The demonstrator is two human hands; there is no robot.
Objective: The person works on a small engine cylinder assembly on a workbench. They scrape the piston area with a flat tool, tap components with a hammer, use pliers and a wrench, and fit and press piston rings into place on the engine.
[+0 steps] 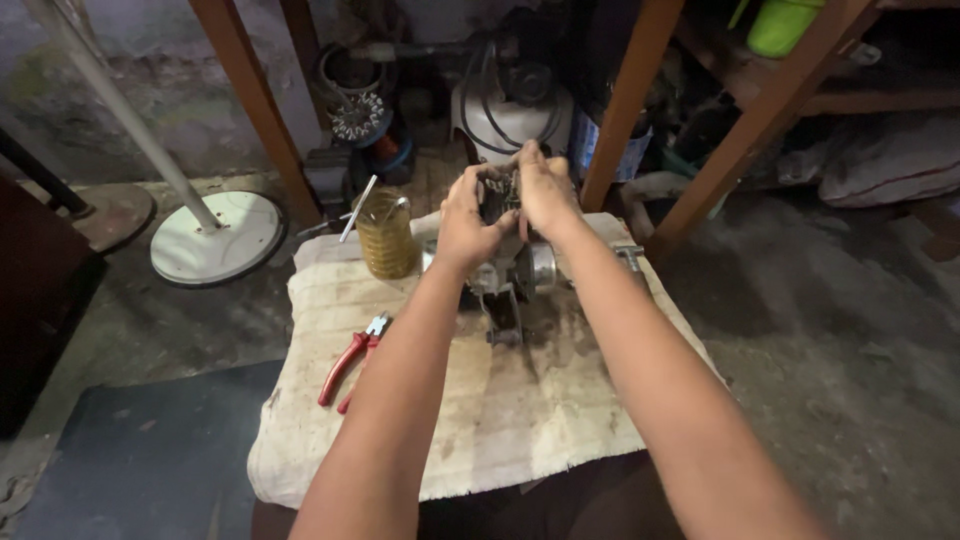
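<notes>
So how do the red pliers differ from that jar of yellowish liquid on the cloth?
The pliers lie flat on the cloth, while the jar stands upright. The pliers have red handles and are solid; the jar is see-through and holds yellowish liquid with a thin metal rod leaning in it. The pliers lie nearer the person, the jar farther back. Both sit on the cloth to the left of the left hand, untouched by either hand.

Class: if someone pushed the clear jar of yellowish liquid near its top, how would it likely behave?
The jar stands tall on soft cloth, so it might tip. It looks open, a rod sticking out, so liquid would probably spill. Nearly full, it likely feels heavy.
</notes>
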